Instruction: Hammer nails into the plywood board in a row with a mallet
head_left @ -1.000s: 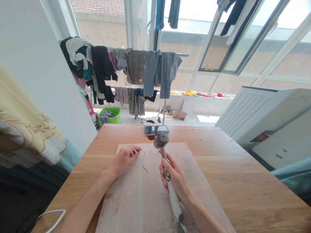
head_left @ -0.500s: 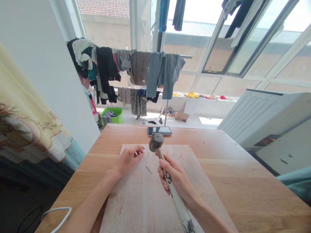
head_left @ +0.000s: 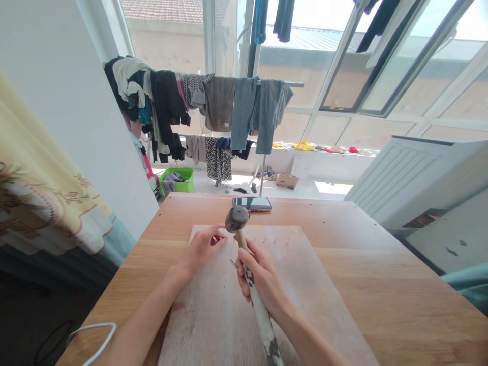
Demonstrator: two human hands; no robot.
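Observation:
My right hand (head_left: 261, 277) is wrapped round the pale, dark-blotched handle of a rubber mallet (head_left: 237, 218). Its dark, rounded head is raised over the far part of a thin wooden board (head_left: 213, 325). My left hand (head_left: 206, 249) rests near the board's far left, thumb and fingertips pinched together; what is between them is too small to make out. Right of the mallet several thin nails (head_left: 275, 241) stand upright in a row. One loose nail (head_left: 233, 261) lies on the board, mostly covered by my right hand.
The board lies on a wooden table (head_left: 366, 274). Beyond it, close to the far edge, is a phone (head_left: 254, 204). A white cable (head_left: 102, 325) crosses the near left corner. Past the table stand a clothes rack (head_left: 295, 84) and a green basket (head_left: 185, 186).
My right hand and the mallet have shifted left, bringing the head closer to my left hand and covering most of the loose nail. My left hand stays in its place, and the view tilts slightly.

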